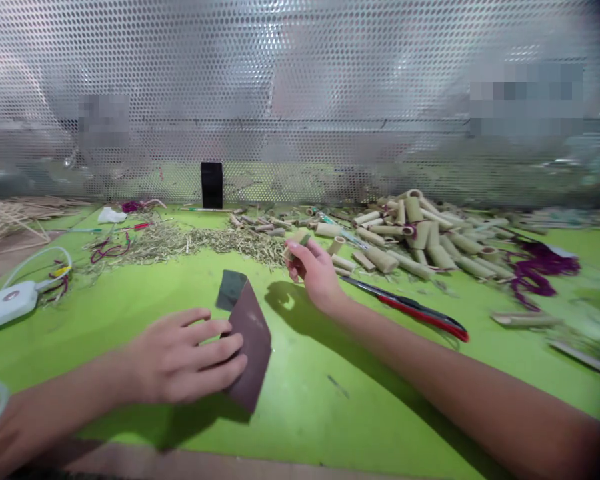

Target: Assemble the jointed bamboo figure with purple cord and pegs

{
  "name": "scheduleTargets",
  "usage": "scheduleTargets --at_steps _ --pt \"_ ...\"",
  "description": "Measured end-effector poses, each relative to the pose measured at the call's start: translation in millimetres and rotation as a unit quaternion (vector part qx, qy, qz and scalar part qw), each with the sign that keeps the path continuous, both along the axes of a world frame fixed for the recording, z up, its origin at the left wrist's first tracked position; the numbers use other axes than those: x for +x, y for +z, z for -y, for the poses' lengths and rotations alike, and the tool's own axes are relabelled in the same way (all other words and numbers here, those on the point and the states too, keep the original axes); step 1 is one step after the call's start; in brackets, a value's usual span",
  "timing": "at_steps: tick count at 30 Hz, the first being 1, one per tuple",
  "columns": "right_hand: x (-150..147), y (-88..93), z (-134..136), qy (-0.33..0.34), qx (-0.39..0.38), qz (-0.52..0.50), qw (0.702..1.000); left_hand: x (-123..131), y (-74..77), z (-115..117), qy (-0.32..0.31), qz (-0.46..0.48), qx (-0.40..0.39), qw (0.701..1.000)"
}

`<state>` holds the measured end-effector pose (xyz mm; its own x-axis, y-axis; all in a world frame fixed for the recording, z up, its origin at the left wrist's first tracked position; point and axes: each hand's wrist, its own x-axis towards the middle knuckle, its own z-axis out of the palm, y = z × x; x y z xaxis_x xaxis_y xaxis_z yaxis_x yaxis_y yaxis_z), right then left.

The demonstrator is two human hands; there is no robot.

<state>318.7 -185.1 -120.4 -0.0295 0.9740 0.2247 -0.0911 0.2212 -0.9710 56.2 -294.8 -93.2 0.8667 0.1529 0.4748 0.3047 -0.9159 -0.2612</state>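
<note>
My left hand has its fingers over a folded brown sheet of sandpaper, gripping it by its near left side; the thumb is hidden. The sheet stands tilted above the green table, and a dark grey flap shows at its far end. My right hand pinches a short, pale green bamboo piece between thumb and fingers, held a little above the table beyond the sandpaper. Just right of that hand lies a red and black utility knife.
Cut bamboo tubes are piled at the back right, beside purple thread. Bamboo shavings spread across the back middle. A black block stands against a perforated metal screen. At the left lies a white device with a cable.
</note>
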Motion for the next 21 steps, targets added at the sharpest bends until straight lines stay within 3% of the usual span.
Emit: scheduleTargets --at_steps 4,7,10,12,16,18,21 --pt "-2.8 -0.9 7.7 0.037 0.011 0.033 0.999 -6.5 -22.8 15.8 0.059 -0.05 -0.138 0.987" --pt "-6.2 -1.7 16.8 0.098 0.035 0.109 0.989 -12.1 -21.5 30.3 0.104 -0.039 -0.21 0.971" --pt "-9.1 -3.3 23.3 0.149 0.052 0.189 0.969 -17.5 -12.0 32.9 0.087 -0.055 -0.277 0.955" --pt "-10.8 -4.0 25.2 0.173 0.077 0.253 0.949 -18.6 -6.2 23.9 0.113 -0.051 -0.328 0.937" --pt "-13.1 -1.5 26.7 0.194 0.095 0.355 0.91 -10.3 -4.2 -17.9 0.296 -0.025 -0.366 0.882" --pt "-13.1 1.0 27.7 0.204 0.094 0.384 0.896 -3.3 -8.5 -42.9 0.302 -0.046 -0.394 0.867" --pt "-10.9 3.4 28.4 0.197 0.12 0.446 0.865 4.7 -18.2 -69.9 0.243 -0.082 -0.446 0.858"
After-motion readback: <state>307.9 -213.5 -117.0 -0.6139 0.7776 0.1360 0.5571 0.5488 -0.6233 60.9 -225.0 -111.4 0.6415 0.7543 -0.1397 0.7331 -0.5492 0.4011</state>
